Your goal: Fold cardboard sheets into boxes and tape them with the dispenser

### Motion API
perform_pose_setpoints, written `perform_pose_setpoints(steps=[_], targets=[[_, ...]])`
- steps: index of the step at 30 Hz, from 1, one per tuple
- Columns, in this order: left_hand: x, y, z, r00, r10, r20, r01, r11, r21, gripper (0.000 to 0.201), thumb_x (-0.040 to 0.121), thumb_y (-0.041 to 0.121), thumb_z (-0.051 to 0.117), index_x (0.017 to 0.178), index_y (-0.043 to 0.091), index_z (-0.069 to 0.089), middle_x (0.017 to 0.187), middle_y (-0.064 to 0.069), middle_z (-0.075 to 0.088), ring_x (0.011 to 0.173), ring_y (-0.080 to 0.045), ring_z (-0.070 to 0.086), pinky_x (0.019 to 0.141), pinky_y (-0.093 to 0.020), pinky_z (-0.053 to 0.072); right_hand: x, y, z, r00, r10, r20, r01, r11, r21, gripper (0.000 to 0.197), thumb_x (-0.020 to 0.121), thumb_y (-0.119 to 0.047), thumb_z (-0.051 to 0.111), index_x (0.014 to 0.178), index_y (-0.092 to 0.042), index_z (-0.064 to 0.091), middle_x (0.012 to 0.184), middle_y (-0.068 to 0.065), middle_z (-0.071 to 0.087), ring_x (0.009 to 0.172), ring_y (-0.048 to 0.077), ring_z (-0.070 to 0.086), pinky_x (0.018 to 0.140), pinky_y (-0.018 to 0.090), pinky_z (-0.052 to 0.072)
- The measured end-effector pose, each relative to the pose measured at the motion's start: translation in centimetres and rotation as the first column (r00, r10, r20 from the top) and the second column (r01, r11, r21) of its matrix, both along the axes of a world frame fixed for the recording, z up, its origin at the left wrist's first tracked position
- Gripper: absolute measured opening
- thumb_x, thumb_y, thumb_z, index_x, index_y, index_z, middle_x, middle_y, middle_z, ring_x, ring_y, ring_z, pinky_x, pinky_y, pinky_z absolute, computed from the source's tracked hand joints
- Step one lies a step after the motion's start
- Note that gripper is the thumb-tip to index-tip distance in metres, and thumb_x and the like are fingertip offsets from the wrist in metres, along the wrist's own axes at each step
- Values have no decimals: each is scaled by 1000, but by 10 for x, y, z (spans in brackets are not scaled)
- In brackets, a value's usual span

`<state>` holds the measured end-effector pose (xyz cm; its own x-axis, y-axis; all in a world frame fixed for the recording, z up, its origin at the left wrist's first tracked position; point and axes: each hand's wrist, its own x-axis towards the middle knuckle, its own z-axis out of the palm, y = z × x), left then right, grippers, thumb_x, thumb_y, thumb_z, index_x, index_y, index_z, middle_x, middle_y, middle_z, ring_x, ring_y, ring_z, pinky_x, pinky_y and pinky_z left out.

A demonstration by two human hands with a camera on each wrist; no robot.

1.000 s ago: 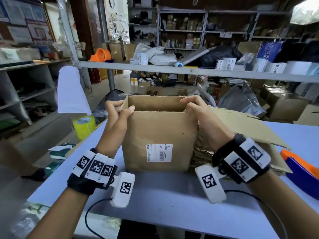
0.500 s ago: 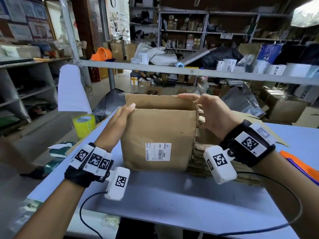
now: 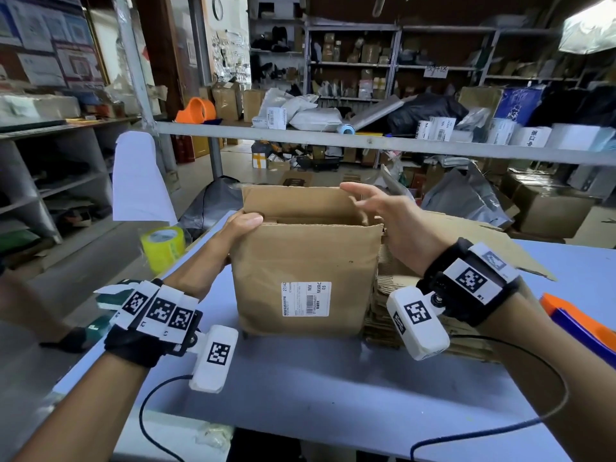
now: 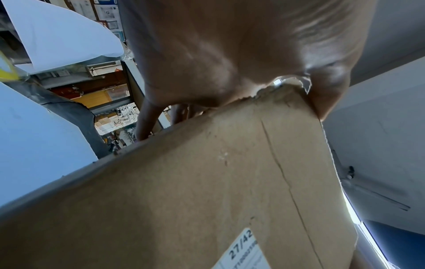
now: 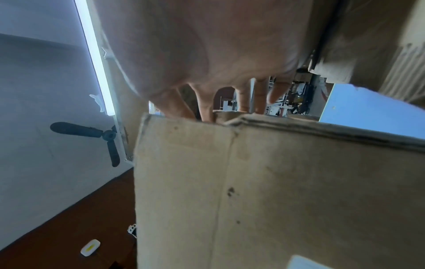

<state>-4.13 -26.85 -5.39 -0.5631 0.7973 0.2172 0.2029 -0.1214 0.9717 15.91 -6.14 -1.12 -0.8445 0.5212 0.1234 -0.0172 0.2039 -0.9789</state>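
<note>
A: Entry. Where is the box (image 3: 305, 261)?

B: Upright on the table (image 3: 333, 388), mouth up, label facing the person. It is just beside a stack (image 3: 416, 315) of flat sheets on its right; I cannot tell whether they touch.

A: Left hand (image 3: 238, 225)?

B: Clamped on the near-left top corner. The left wrist view shows the thumb on the near face and the fingers over the rim on the side panel. Judged purpose: hold the sleeve square and stop it sliding while the other hand works.

A: Right hand (image 3: 393, 216)?

B: Fingers spread and nearly straight, holding nothing, over the mouth at the right rim. The right wrist view shows fingertips just past the edge. The far flap (image 3: 293, 200) stands up. Likely reaching to press flaps inward.

A: Tape?

B: Yellow roll (image 3: 163, 246) sits off the left table edge, untouched. An orange and blue object (image 3: 580, 323) lies at far right; possibly the dispenser, cannot confirm.

A: Stage?

B: Forming; no tape visible yet.
</note>
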Motion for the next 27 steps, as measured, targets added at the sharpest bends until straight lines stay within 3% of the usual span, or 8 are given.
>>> perform_pose_setpoints(steps=[3,5,8,12,15,19,22,27], targets=[[-1,1,0,1000,7,13,-7,1000,-11,79,57,84,69,121,37,68,126,14,67,120,-4,60,101,-34,42,0,-2,-9,1000,-18,-6,18,998,61,62,93,3,56,133,-43,62,124,5,69,113,25,68,84,36,57],[-1,2,-2,1000,21,-1,-21,999,-25,73,64,84,66,121,38,68,125,11,68,119,-6,62,104,-37,42,1,-4,-12,998,-27,-50,31,997,71,57,96,2,59,135,-38,61,122,5,69,108,23,69,84,32,59],[3,7,-4,994,113,5,-113,994,7,70,62,86,65,111,36,71,114,10,73,108,-4,67,93,-32,47,2,-12,-13,989,-107,-100,114,992,59,32,111,-35,41,138,-44,56,131,-6,64,116,9,62,87,26,53],[3,12,-6,972,233,-13,-232,971,56,76,62,82,67,113,25,60,115,3,70,108,-7,66,88,-26,49,5,-14,-19,990,-106,-92,110,993,43,51,96,-74,41,142,-55,44,130,-33,58,109,-23,51,94,24,39],[2,15,-7,968,247,-36,-244,967,72,74,67,73,72,119,25,49,121,1,65,112,-5,62,92,-27,49,10,-15,-27,991,-113,-77,125,978,166,55,92,-56,67,142,-48,47,133,-23,53,119,-8,54,89,19,51],[2,15,-8,951,269,-153,-256,962,99,61,84,40,76,133,33,39,123,1,63,117,-7,58,102,-29,43,5,-17,-34,979,-188,-71,200,947,251,23,96,-36,70,118,-34,66,126,-8,65,120,9,60,92,25,51],[2,12,-6,947,194,-257,-185,981,61,40,88,34,72,124,42,58,125,1,61,121,-8,56,109,-36,41,4,-16,-39,971,-230,-61,238,933,270,14,95,-37,70,108,-32,72,125,-8,66,120,7,58,100,32,48],[6,9,-13,941,162,-296,-152,987,56,30,96,12,58,114,30,73,138,9,52,135,-1,41,120,-38,27,6,-17,-37,957,-274,-89,288,900,326,9,95,-32,70,102,-29,76,118,-14,70,112,-1,61,91,22,45]])
